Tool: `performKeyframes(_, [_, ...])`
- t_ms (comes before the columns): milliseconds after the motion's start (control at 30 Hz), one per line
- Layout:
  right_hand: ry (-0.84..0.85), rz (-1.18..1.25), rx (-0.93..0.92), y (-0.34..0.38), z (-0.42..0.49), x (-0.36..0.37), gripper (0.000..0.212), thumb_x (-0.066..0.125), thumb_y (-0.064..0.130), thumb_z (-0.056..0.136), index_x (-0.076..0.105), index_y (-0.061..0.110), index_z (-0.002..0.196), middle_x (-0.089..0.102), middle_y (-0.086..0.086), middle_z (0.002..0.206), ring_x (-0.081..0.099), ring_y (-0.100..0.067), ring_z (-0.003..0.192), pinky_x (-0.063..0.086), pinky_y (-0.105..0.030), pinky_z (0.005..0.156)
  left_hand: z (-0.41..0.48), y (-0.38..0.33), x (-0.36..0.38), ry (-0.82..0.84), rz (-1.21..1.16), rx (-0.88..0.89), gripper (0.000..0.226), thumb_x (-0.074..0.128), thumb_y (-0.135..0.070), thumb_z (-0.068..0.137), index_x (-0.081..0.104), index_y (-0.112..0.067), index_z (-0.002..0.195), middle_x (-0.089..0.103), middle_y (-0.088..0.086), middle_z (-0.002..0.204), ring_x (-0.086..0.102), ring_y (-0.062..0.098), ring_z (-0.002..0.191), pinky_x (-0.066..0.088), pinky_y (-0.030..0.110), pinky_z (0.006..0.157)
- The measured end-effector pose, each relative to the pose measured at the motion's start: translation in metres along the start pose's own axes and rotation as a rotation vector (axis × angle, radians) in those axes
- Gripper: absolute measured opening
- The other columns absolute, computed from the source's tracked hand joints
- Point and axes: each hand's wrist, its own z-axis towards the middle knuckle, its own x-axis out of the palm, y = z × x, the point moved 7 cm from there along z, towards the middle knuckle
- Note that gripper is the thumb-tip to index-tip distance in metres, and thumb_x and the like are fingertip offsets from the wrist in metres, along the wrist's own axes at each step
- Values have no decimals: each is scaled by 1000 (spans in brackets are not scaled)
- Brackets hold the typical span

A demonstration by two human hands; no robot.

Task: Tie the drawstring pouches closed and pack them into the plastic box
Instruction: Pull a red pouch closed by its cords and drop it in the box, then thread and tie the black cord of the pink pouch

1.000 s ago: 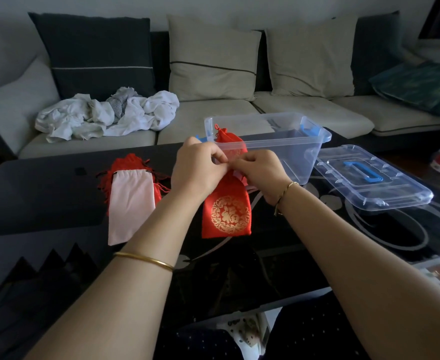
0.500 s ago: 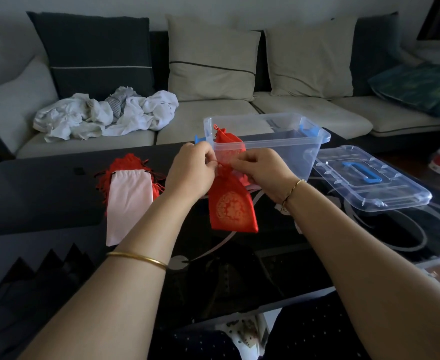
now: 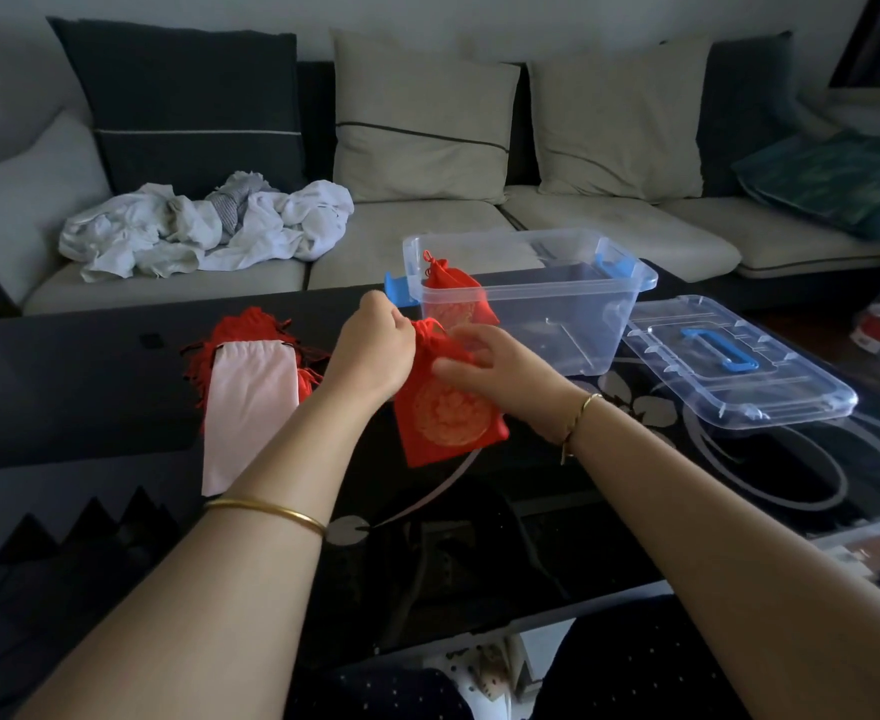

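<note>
Your left hand (image 3: pixel 372 350) is closed, pinching the gathered neck of the red pouch (image 3: pixel 445 415), which hangs tilted over the black table (image 3: pixel 89 407). Your right hand (image 3: pixel 500 368) grips the pouch's neck from the right, fingers partly spread. Just beyond, the clear plastic box (image 3: pixel 557 304) holds one tied red pouch (image 3: pixel 453 291) at its left end. Its lid (image 3: pixel 734 366) lies to the right. More pouches (image 3: pixel 248 387) lie piled at the left.

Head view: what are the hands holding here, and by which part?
Both hold one red pouch. The left hand pinches its gathered neck; the right hand has its fingers spread just below the neck.
</note>
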Motion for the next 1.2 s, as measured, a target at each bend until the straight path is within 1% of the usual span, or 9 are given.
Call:
performKeyframes(200, [-258, -202, -100, 3, -6, -29, 41, 69, 20, 82, 53, 16, 119, 58, 2, 108, 59, -15, 99, 53, -31, 82, 9, 7, 0, -23, -203, -98, 21, 37, -14, 95, 50, -1, 86, 58, 14, 80, 61, 24, 69, 54, 36, 63])
performKeyframes(333, [-312, -142, -195, 19, -6, -44, 40, 66, 15, 83, 52, 24, 119, 62, 0, 110, 62, -14, 95, 58, -29, 75, 12, 4, 0, 14, -454, -145, 22, 43, -10, 96, 52, -10, 76, 59, 5, 81, 59, 15, 63, 54, 28, 60])
performKeyframes(467, [-498, -132, -304, 56, 16, -74, 32, 59, 5, 84, 59, 22, 112, 62, 5, 100, 57, -2, 81, 51, -11, 63, 32, 6, -3, 8, -597, -226, 19, 44, -10, 97, 54, 0, 109, 60, 8, 91, 62, 17, 74, 56, 32, 65])
performKeyframes(567, [-554, -214, -282, 76, 54, -89, 41, 54, 1, 84, 58, 16, 121, 62, -2, 113, 57, -11, 94, 48, -17, 73, 46, 4, -7, 1, -545, -235, 22, 41, -6, 96, 52, -2, 115, 54, 2, 85, 59, 19, 79, 57, 38, 78])
performKeyframes(700, [-477, -373, -141, 78, 114, -91, 46, 52, -1, 84, 55, 12, 128, 59, -9, 125, 54, -23, 114, 42, -23, 87, 64, 3, -8, 9, -496, -230, 18, 41, -2, 92, 51, -8, 105, 53, 1, 83, 58, 21, 81, 55, 39, 81])
performKeyframes(833, [-112, -847, 135, 53, 150, -62, 16, 59, 16, 86, 65, 6, 97, 63, -11, 93, 60, -22, 82, 51, -24, 68, 76, 10, -5, 5, -468, -219, 14, 43, -1, 92, 51, -9, 101, 54, 3, 87, 58, 19, 87, 55, 32, 73])
performKeyframes(900, [9, -994, 222, 41, 155, -55, 23, 65, 26, 81, 55, 8, 71, 57, -5, 73, 54, -19, 66, 47, -25, 56, 78, 14, -5, 8, -466, -230, 14, 43, -2, 93, 52, -10, 100, 54, 3, 86, 58, 20, 88, 55, 34, 75])
performKeyframes(1033, [-220, -841, -28, 64, 154, -61, 28, 63, 15, 78, 60, 4, 103, 58, -10, 90, 58, -31, 88, 49, -34, 74, 77, 20, -5, 8, -478, -255, 14, 45, -2, 93, 51, -8, 104, 53, 0, 90, 57, 19, 91, 55, 36, 80])
performKeyframes(1200, [82, -696, -8, 63, 141, -27, 17, 49, 14, 91, 62, 6, 83, 57, -8, 71, 54, -24, 72, 48, -28, 66, 73, 24, -5, 6, -457, -262, 20, 45, -3, 93, 54, -7, 111, 52, -1, 89, 57, 18, 93, 54, 30, 73])
